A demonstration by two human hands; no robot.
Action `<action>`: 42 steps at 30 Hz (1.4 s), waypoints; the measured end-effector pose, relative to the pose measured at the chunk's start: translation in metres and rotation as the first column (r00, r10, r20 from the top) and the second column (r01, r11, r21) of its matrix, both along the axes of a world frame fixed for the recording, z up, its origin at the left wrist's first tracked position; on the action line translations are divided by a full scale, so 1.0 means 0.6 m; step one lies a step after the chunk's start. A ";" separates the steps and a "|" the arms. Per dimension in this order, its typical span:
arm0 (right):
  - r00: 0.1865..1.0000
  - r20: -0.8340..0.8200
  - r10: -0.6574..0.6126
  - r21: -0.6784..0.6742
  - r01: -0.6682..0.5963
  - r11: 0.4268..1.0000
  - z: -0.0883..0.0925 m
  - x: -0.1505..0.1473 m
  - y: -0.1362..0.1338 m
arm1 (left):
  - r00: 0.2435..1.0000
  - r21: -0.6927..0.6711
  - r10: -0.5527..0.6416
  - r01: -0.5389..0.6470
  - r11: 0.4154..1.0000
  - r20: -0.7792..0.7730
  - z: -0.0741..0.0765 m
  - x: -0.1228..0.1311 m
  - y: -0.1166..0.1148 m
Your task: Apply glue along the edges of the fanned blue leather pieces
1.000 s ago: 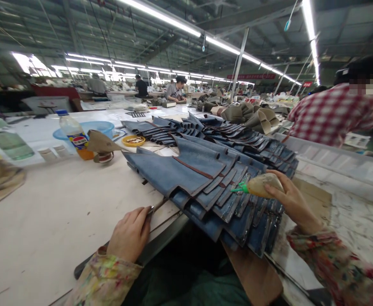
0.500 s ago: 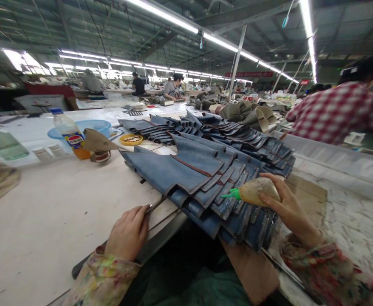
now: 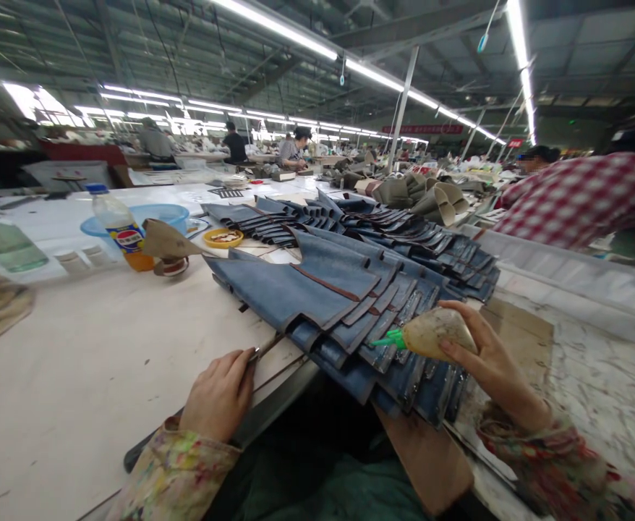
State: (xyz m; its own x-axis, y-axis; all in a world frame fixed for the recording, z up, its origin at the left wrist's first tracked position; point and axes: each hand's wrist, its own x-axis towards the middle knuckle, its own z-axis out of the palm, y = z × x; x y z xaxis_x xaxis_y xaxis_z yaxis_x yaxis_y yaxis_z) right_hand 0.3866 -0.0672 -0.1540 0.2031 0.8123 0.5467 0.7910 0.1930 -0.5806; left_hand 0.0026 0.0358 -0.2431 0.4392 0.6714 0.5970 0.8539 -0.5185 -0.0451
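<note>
My right hand (image 3: pixel 491 362) is wrapped round a squeeze glue bottle (image 3: pixel 437 334) with a green nozzle. The nozzle tip points left and reaches the edges of a fanned stack of blue leather pieces (image 3: pixel 301 286). Dark edging and brown strips run along these pieces, and shiny wet-looking lines show near their right ends. At the table edge my left hand (image 3: pixel 217 394) is closed, with a bit of metal showing at its fingertips; what it grips is mostly hidden. A dark rounded end (image 3: pixel 136 452) sticks out behind that wrist.
A drink bottle (image 3: pixel 122 231), a blue basin (image 3: pixel 160 213), a yellow dish (image 3: pixel 223 238) and a tape roll (image 3: pixel 172 266) stand at the left back. More blue pieces lie behind the stack. A white plastic bin (image 3: pixel 567 268) is at right, near a person in a checked shirt (image 3: pixel 594 202).
The glue bottle and my right hand have moved slightly left and down along the blue pieces. My left hand stays put. The person in the checked shirt has leaned lower.
</note>
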 end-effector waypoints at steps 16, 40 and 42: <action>0.997 -0.054 0.047 -0.018 -0.048 0.999 -0.010 0.001 0.016 | 1.000 -0.036 0.010 -0.010 0.999 0.002 0.000 0.000 -0.001; 0.975 0.189 -0.114 0.162 0.083 0.983 -0.020 0.084 0.065 | 1.000 -0.010 0.010 -0.010 1.000 -0.008 0.002 -0.001 -0.003; 0.976 0.196 -0.097 0.153 0.068 0.986 -0.019 0.084 0.065 | 1.000 -0.018 0.009 -0.009 1.000 -0.013 0.002 -0.001 -0.004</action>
State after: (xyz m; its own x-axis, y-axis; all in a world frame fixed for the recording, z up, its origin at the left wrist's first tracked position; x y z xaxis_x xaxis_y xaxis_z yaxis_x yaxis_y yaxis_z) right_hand 0.4369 -0.0281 -0.1655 0.1396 0.7069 0.6934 0.9056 0.1922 -0.3782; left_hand 0.0022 0.0335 -0.2418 0.4406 0.6858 0.5793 0.8578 -0.5118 -0.0465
